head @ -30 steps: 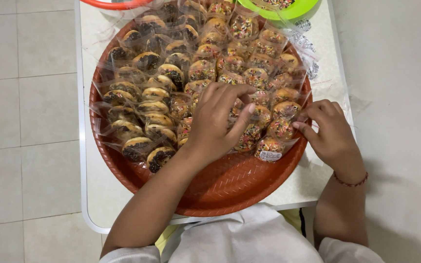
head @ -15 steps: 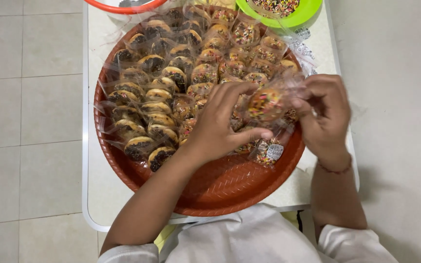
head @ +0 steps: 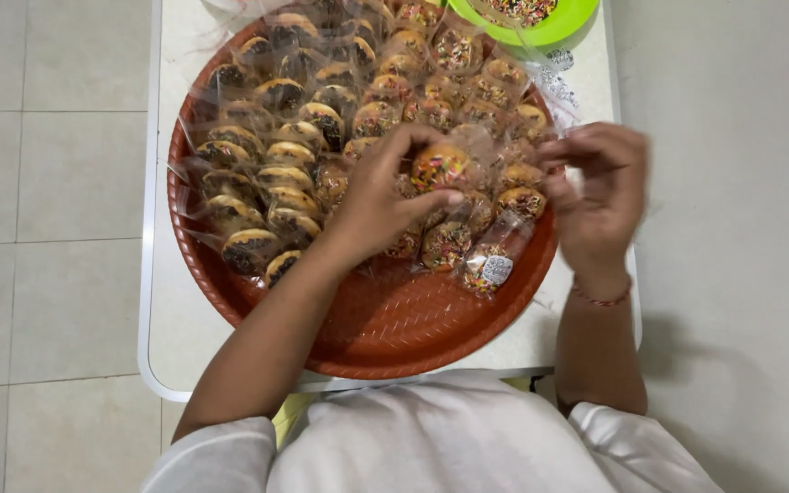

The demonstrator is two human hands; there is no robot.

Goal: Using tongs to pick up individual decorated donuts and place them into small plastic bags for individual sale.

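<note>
The left hand holds a round sprinkle-topped cookie in a clear crinkled plastic wrapper, fingers curled shut around it, just above the woven-textured orange tray. The right hand, slightly blurred, pinches the wrapper's far end between bent fingers. The round tray rests on a white tabletop and carries rows of wrapped cookies, some chocolate-coated, others speckled with coloured sprinkles. A glossy green bowl of sprinkles sits beyond the tray's far rim.
</note>
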